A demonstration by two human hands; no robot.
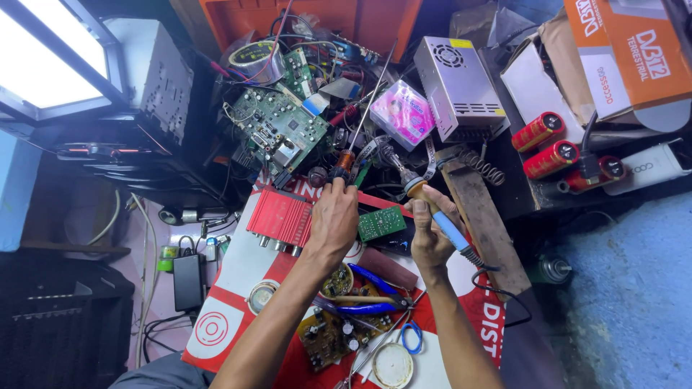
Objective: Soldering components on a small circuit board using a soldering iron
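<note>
Red and cluttered, the bench mat [238, 270] leaves you little room, so keep both hands close over the small green circuit board [382, 223] lying between them. Your left hand [334, 220] is clamped around the orange-handled screwdriver [344, 164], its long shaft pointing up and away over the mess of wires; the fingers are curled tight on the grip. Your right hand [430, 234] holds the soldering iron [432, 209] like a pen, fingers closed around its blue handle, hot tip aimed away toward the pink box [402, 113].

Judging from this, steady your right wrist on the mat and bring the tip down only where you mean to touch. Mind the iron's cord [497, 288] trailing over the wooden plank [483, 216]: a snag there could jerk the tip. Watch the red finned case [281, 218] just beside your left hand, and the blue-handled pliers [375, 292] under your forearms.
</note>
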